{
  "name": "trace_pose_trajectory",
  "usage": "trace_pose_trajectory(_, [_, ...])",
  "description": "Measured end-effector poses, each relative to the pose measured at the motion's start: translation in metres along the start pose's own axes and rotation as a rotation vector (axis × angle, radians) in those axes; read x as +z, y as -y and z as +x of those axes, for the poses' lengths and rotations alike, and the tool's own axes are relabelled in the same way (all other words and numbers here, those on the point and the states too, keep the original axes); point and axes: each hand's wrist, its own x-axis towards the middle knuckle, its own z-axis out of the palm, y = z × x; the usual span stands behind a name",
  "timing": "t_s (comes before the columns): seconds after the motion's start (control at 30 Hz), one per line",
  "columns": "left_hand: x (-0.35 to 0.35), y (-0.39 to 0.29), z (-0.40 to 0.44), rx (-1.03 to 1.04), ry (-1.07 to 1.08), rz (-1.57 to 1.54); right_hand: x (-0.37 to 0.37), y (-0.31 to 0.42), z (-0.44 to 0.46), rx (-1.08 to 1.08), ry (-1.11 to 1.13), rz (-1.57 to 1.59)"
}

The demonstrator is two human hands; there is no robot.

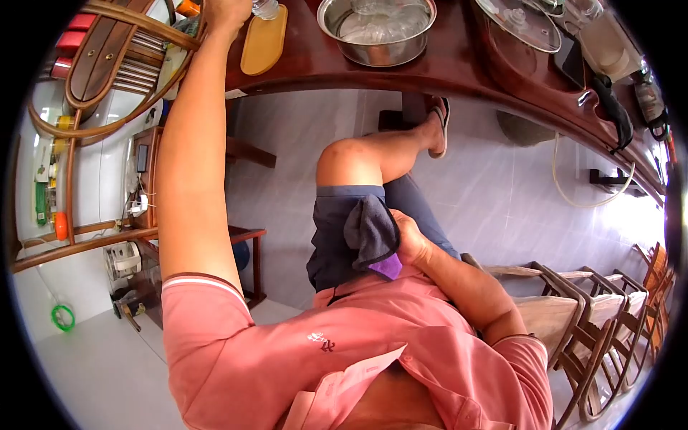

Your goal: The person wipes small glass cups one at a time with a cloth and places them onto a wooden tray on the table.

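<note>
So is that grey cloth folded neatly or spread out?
Neither: the grey cloth is bunched in loose folds in the right hand, with a purple part showing below.

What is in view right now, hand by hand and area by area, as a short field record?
left hand: at the top edge, partly cut off; grip cannot be told
right hand: holding a gray and purple cloth over the lap
table: glossy, reddish-brown
table, left: yellow tray, near the left hand
table, middle: round metal pan with clear items inside, material unclear
table, right: glass lid with a knob
floor: sandaled foot below the table edge
right side: row of wooden chairs
</note>
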Motion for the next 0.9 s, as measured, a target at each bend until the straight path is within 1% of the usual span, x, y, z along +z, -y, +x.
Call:
trace_pose_trajectory(0.07, [0.008,0.005,0.003,-0.014,-0.011,-0.029,-0.003,-0.001,0.002,0.004,-0.006,0.001])
trace_pose_trajectory(0.17, [0.006,0.040,0.020,0.072,0.080,0.308,-0.009,-0.002,0.004,0.000,0.009,-0.019])
trace_pose_trajectory(0.27, [0.009,0.051,0.023,0.083,0.078,0.343,-0.008,0.002,0.005,-0.011,0.026,-0.017])
trace_pose_trajectory(0.4, [0.011,0.047,0.017,0.065,0.115,0.374,-0.006,0.002,0.004,-0.023,0.020,-0.001])
trace_pose_trajectory(0.5, [0.012,0.052,0.021,0.017,0.144,0.305,-0.007,0.002,0.006,-0.003,0.001,0.028])
trace_pose_trajectory(0.6, [0.008,0.047,0.022,-0.008,0.187,0.387,-0.007,0.003,0.007,0.007,0.000,0.020])
trace_pose_trajectory(0.7, [0.005,0.037,0.025,0.007,0.114,0.406,-0.014,-0.003,0.008,-0.007,0.031,0.016])
trace_pose_trajectory(0.8, [0.008,-0.013,0.010,0.213,-0.041,0.402,-0.015,0.000,0.009,-0.031,0.050,-0.004])
trace_pose_trajectory(0.83, [0.004,-0.059,-0.012,0.324,0.028,0.344,-0.014,-0.001,0.010,-0.035,0.052,-0.010])
trace_pose_trajectory(0.9, [0.014,-0.120,-0.048,0.394,0.088,0.128,-0.015,-0.002,0.009,-0.056,0.084,0.011])
